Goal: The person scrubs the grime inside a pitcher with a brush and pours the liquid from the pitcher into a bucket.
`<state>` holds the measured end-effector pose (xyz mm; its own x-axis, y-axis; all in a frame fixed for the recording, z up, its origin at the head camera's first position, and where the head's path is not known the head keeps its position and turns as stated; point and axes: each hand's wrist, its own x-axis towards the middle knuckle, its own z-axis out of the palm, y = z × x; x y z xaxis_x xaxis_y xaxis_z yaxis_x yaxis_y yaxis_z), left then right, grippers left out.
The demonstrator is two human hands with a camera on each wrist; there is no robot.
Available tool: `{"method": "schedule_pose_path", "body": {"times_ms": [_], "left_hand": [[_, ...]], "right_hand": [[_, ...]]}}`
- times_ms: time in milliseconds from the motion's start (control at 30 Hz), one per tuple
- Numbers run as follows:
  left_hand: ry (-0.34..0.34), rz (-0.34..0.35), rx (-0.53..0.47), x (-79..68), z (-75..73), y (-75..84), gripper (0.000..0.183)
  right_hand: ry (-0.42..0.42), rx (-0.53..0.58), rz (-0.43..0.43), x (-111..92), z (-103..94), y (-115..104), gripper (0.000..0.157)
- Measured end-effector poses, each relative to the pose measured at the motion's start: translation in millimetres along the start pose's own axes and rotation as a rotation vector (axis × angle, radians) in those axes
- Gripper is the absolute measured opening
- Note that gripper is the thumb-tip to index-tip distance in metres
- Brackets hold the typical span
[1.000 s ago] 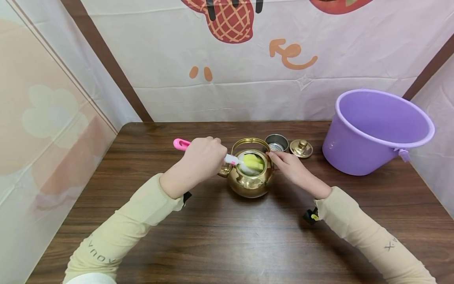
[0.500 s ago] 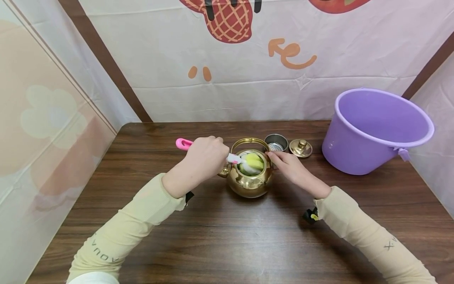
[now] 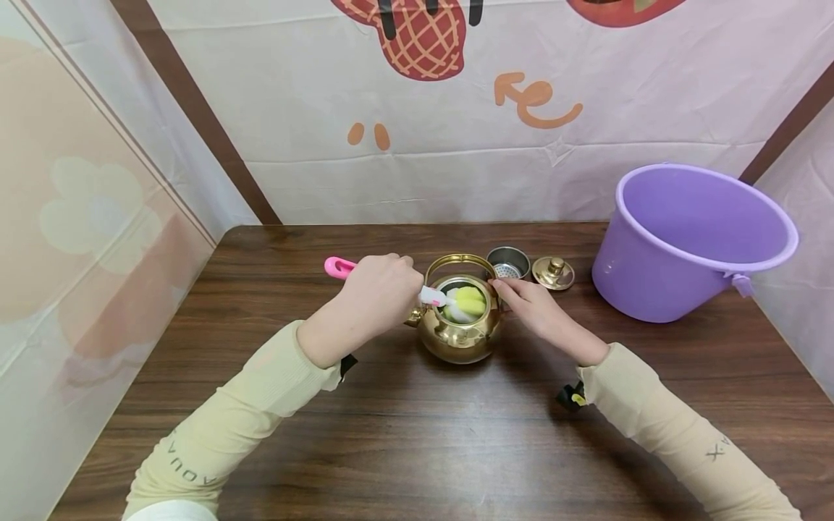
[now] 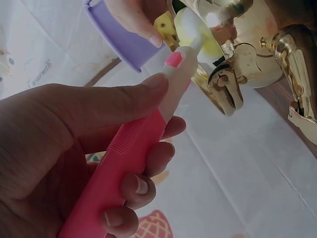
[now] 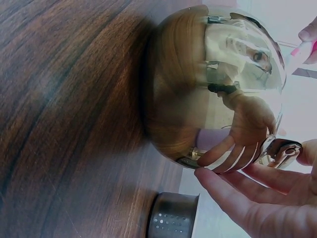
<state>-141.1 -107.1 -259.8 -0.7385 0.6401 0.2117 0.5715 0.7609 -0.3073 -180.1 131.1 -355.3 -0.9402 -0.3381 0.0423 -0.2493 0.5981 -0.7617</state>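
Observation:
In the head view, my left hand grips a sponge brush by its pink and white handle. Its yellow-green and white sponge head sits inside the mouth of a shiny gold teapot. The left wrist view shows the thumb along the brush handle and the fingers curled under it. My right hand holds the teapot at the base of its upright bail handle. In the right wrist view, fingertips lie against the round teapot body. The teapot's bottom stands on the table.
Behind the teapot stands a perforated metal strainer, with the gold lid beside it. A purple bucket stands at the right of the brown wooden table. Printed cloth hangs at the back and sides.
My left hand has shifted slightly right with the brush, and the sponge head has moved a little within the teapot's mouth. My right hand and the teapot have stayed in place.

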Motion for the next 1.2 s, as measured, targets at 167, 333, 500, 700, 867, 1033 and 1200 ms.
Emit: {"method": "schedule_pose_path", "body": {"times_ms": [167,333,500,700,867,1033,1200], "left_hand": [[-0.014,0.005,-0.004,-2.6,-1.5,0.1,0.018],[-0.024,0.007,-0.022,-5.9,-1.4,-1.0,0.018],[-0.006,0.008,-0.024,-8.5,0.5,-3.2,0.021],[0.019,-0.010,-0.012,-8.5,0.4,-4.6,0.025],[0.007,-0.030,-0.009,-6.1,-0.5,-4.6,0.023],[-0.005,-0.045,-0.009,-3.7,0.0,-4.2,0.021],[-0.002,-0.049,-0.011,-1.6,0.3,-3.7,0.018]], "right_hand": [[-0.002,-0.009,0.001,-0.1,-0.3,-0.9,0.040],[0.003,-0.017,-0.003,-0.3,-0.5,-1.4,0.040],[0.003,-0.023,-0.009,-0.4,-0.2,-1.3,0.040],[0.003,-0.009,-0.003,-0.8,0.2,-2.1,0.039],[0.006,-0.013,-0.008,-0.9,0.1,-1.9,0.039],[-0.005,0.021,-0.005,-0.8,0.6,-1.6,0.039],[-0.019,0.078,0.005,-0.7,1.1,-1.3,0.039]]}}
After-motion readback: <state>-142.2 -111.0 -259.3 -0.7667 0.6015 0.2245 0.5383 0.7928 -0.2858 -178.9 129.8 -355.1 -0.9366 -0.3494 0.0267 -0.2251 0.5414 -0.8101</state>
